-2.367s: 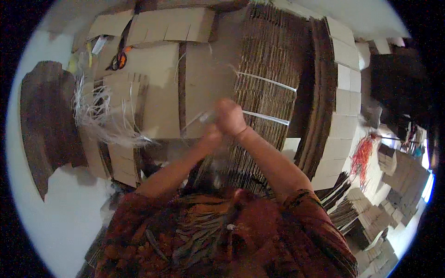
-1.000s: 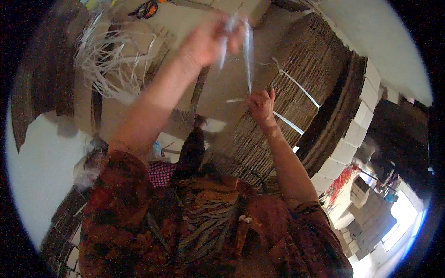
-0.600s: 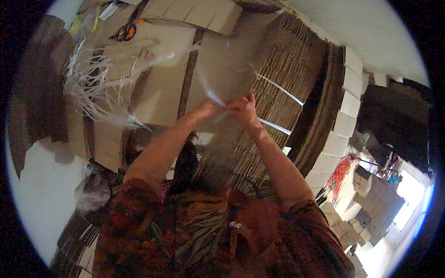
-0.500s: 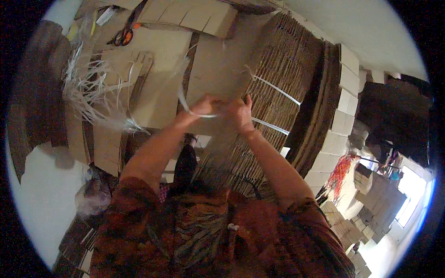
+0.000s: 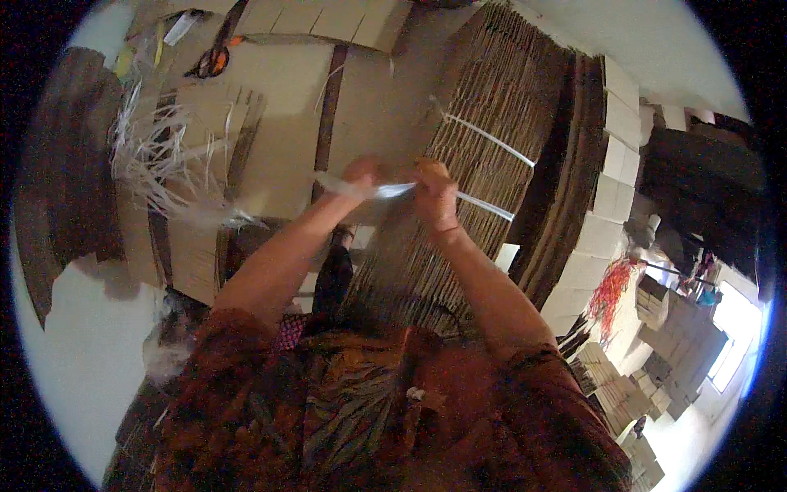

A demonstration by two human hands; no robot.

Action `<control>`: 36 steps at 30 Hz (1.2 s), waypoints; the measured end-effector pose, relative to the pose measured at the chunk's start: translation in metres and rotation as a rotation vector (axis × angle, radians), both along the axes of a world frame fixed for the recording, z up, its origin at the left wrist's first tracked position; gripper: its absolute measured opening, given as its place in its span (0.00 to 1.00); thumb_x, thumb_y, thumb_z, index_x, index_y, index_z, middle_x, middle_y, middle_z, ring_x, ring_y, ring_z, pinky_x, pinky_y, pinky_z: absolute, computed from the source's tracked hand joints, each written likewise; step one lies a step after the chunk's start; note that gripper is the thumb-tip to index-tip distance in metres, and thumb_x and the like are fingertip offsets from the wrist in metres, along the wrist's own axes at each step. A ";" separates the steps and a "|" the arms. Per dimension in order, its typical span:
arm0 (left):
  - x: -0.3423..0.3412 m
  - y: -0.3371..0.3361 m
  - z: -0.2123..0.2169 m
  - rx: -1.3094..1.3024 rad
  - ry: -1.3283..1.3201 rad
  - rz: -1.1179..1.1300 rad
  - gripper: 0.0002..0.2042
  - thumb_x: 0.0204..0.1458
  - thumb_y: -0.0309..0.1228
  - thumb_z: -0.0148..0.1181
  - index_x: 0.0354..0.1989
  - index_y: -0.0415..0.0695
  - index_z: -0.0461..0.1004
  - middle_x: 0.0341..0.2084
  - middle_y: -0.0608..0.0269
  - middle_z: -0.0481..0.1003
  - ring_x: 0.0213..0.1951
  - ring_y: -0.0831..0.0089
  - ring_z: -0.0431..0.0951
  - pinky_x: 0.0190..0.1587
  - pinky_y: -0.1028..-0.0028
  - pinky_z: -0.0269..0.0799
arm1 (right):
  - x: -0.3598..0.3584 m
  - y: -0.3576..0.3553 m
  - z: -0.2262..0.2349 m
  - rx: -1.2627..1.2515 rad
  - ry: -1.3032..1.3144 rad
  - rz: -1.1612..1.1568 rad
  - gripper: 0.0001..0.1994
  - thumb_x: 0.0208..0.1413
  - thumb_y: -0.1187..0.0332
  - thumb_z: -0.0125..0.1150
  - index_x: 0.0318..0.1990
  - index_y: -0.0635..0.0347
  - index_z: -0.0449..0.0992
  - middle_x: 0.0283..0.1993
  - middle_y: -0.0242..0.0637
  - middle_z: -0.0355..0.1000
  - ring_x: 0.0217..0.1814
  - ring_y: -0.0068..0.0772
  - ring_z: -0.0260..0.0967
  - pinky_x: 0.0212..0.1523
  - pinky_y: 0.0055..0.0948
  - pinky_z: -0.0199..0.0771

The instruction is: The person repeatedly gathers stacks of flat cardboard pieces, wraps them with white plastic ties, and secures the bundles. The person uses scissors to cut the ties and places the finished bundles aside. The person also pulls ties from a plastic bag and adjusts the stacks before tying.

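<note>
My left hand (image 5: pixel 361 178) and my right hand (image 5: pixel 435 193) are closed on a white plastic strip (image 5: pixel 396 190), which runs taut between them. One loose end of it sticks out to the left past my left wrist. The strip continues from my right hand across a long bundle of flat cardboard sheets (image 5: pixel 492 107), packed on edge. A second white strip (image 5: pixel 492 140) crosses the bundle farther away, with a short end at its left side. My fingers are blurred, so a knot between them cannot be made out.
On the cardboard to the left lie a tangle of white strips (image 5: pixel 164 164) and scissors with orange on the handles (image 5: pixel 215 61). More cardboard stacks (image 5: pixel 611 160) stand along the right. Red strands (image 5: pixel 611 299) hang farther right. Dark brown cardboard (image 5: pixel 70 180) stands at far left.
My hands have drawn slightly apart, and the strip between them, looped and slack before, is now pulled straight. The view has shifted a little.
</note>
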State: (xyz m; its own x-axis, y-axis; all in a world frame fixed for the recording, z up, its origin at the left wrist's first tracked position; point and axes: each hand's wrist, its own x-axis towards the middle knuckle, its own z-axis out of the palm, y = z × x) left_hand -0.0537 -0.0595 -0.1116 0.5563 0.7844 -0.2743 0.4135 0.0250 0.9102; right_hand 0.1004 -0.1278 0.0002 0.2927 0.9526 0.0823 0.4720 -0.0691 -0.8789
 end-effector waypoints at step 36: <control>0.069 -0.023 0.088 0.277 0.165 -0.081 0.08 0.49 0.32 0.48 0.31 0.40 0.70 0.25 0.50 0.71 0.30 0.53 0.71 0.35 0.59 0.66 | 0.128 0.129 0.085 0.185 -0.934 -0.086 0.28 0.53 0.50 0.46 0.57 0.60 0.58 0.63 0.45 0.49 0.64 0.56 0.42 0.56 0.58 0.46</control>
